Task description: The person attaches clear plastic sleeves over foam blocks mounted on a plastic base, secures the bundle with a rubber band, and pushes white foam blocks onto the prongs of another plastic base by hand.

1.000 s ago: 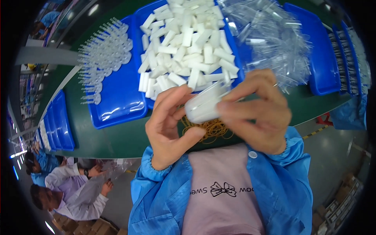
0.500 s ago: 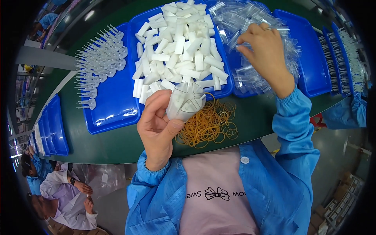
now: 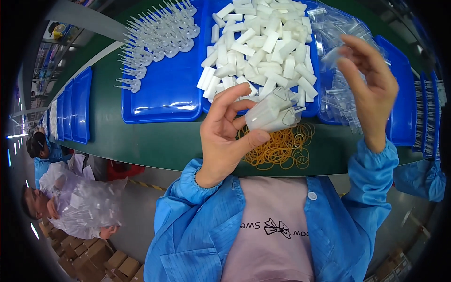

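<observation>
- While the left hand (image 3: 221, 135) pinched a cup (image 3: 264, 116), the right hand (image 3: 377, 87) hung spread by tubes (image 3: 336, 97) right of it
- Picking seemed the step, needing a tighter pinch

One clear bundle (image 3: 268, 112), one rubber-band heap (image 3: 282, 148)

A green table (image 3: 150, 145) bears blue trays (image 3: 162, 94) and rubber bands (image 3: 277, 149).
</observation>
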Motion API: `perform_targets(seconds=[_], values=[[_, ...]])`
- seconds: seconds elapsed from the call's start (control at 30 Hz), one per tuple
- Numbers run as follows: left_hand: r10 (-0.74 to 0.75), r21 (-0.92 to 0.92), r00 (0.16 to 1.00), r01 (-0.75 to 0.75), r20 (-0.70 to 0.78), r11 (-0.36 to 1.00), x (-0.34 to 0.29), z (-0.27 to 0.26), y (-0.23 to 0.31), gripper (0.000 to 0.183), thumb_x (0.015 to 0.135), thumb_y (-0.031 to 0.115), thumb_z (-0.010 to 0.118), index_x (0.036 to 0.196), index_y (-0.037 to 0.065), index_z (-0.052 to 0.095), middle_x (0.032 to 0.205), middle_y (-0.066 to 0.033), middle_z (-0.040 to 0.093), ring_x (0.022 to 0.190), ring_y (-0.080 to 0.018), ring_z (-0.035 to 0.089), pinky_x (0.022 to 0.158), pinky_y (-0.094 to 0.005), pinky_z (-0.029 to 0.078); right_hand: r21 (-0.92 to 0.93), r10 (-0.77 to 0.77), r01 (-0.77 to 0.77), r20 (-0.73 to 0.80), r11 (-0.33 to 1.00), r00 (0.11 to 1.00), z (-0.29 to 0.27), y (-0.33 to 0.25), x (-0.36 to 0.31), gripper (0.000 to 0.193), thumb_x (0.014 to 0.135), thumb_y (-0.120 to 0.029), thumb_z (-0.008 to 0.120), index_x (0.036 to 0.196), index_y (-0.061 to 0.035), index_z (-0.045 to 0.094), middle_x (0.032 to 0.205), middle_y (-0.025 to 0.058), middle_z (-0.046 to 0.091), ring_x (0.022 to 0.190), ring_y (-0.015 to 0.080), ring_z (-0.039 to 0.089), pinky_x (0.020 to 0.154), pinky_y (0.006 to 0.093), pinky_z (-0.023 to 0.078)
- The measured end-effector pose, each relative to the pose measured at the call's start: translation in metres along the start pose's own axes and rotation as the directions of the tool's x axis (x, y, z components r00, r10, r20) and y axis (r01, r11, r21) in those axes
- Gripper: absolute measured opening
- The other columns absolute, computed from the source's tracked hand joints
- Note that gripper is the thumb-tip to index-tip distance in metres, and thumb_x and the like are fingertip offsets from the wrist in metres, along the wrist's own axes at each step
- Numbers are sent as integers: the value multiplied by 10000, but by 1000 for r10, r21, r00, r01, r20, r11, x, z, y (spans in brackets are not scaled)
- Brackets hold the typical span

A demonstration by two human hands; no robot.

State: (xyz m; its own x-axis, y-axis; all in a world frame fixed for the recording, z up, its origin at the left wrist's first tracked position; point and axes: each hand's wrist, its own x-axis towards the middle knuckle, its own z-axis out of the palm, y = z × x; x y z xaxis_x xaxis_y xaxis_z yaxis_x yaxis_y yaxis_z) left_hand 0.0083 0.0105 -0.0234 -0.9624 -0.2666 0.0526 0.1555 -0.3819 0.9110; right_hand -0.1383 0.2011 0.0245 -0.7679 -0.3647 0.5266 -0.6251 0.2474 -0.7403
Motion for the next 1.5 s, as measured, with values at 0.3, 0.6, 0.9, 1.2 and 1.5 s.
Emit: perform_targets(seconds=[0.3, 0.6, 0.9, 1.2, 1.5], values=[[92, 52, 988, -100, 127, 994, 3, -1, -2, 571, 664, -7, 788, 1167, -15, 519, 1239, -103, 401, 1080, -187, 512, 957, -349, 474, 389, -26, -81, 262, 918, 965, -2, -49, -12, 311, 909, -156, 544, 1138, 54, 529, 1037, 179, 618, 860, 185, 614, 767, 303, 503], [29, -69, 986, -17, 164, 997, 1, -5, -2, 489, 689, 1, 775, 1110, -45, 529, 1232, -121, 398, 1084, -192, 520, 954, -346, 474, 242, -171, 90, 339, 966, 925, 2, -50, -10, 253, 873, -115, 571, 1058, 57, 587, 990, 202, 633, 800, 211, 626, 700, 310, 509], [-95, -211, 965, 149, 244, 966, 1, -7, 0, 476, 696, 1, 768, 1111, -53, 540, 1239, -123, 394, 1082, -188, 519, 951, -332, 471, 240, -245, 166, 351, 956, 904, 1, -49, -11, 228, 823, -52, 580, 1021, 55, 621, 934, 197, 658, 766, 222, 635, 674, 308, 507], [-25, -90, 985, 41, 168, 995, -6, 1, -2, 435, 725, 11, 749, 1110, -57, 558, 1228, -122, 403, 1045, -213, 560, 929, -325, 486, 215, -261, 197, 333, 957, 906, 11, -51, -15, 211, 833, -49, 587, 1017, 48, 628, 949, 181, 651, 782, 192, 624, 694, 290, 496], [-12, -132, 990, 31, 142, 991, -8, -3, -1, 352, 743, -2, 730, 1056, -69, 583, 1217, -137, 437, 1014, -206, 579, 901, -312, 493, 263, -149, 61, 331, 963, 932, 13, -57, -21, 197, 848, -38, 581, 1022, 33, 639, 962, 140, 566, 801, 180, 592, 680, 267, 474]])
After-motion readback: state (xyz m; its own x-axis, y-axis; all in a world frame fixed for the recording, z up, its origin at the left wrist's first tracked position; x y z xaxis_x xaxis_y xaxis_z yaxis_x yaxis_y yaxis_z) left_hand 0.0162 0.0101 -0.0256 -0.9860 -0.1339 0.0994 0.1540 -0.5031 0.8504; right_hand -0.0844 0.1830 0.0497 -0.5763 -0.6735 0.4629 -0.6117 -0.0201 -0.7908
